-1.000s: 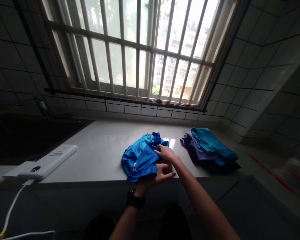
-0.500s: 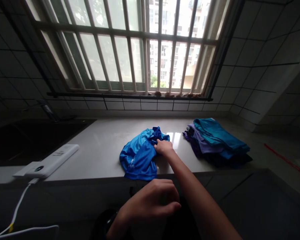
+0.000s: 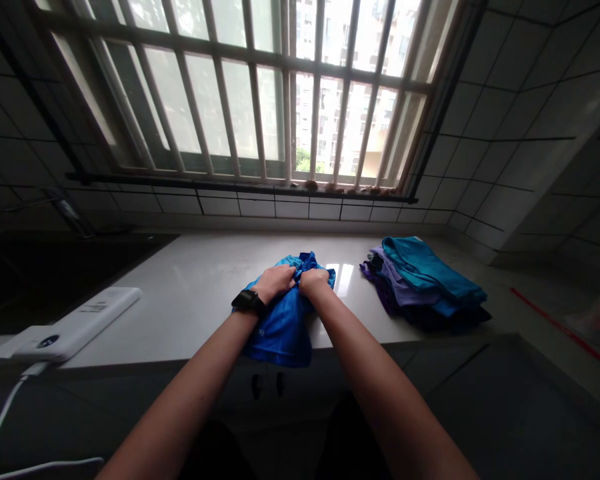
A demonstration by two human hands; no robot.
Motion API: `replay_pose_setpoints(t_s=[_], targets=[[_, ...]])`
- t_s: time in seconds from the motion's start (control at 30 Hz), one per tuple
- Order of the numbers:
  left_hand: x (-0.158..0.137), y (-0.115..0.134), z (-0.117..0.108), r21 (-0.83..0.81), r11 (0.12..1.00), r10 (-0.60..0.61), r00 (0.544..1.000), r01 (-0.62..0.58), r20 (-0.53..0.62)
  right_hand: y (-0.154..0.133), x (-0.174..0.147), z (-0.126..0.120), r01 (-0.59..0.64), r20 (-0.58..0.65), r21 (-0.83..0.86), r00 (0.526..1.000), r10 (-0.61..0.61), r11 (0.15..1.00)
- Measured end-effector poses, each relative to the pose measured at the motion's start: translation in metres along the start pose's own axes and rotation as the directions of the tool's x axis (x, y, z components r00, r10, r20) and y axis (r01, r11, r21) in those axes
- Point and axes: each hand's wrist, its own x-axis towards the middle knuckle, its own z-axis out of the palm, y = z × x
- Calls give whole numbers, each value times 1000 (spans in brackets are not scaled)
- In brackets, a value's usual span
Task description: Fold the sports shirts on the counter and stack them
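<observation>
Head view: just left of the folded stack (image 3: 433,280) lay the blue garment (image 3: 285,333), left hand (image 3: 275,281) and right hand (image 3: 315,281) both with fingers clamped on its bunched cloth! Its hem overhung the counter (image 3: 195,313); a slackened grip, it seemed, could have let it slip. White print (image 3: 261,331) on it, and the label (image 3: 94,307) on the power bank (image 3: 75,334) well left of the stack, were too small to read

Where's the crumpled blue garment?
In the head view, the blue garment is at centre on the counter, under the left hand and right hand, left of the folded stack.
</observation>
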Motion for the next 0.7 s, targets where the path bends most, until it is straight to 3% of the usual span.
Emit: replay_pose_setpoints(t_s=[0.17,0.4,0.7], targets=[[-3,-8,32,-47,998,44,991,-51,-129,-17,12,3,17,-15,-48,1000,-18,999],[-6,-16,30,-124,988,81,990,-95,-115,-37,28,18,-9,-46,-158,999,1,987],[-6,-19,32,-202,970,105,985,-132,-138,-43,23,23,-49,-81,-198,996,34,979]])
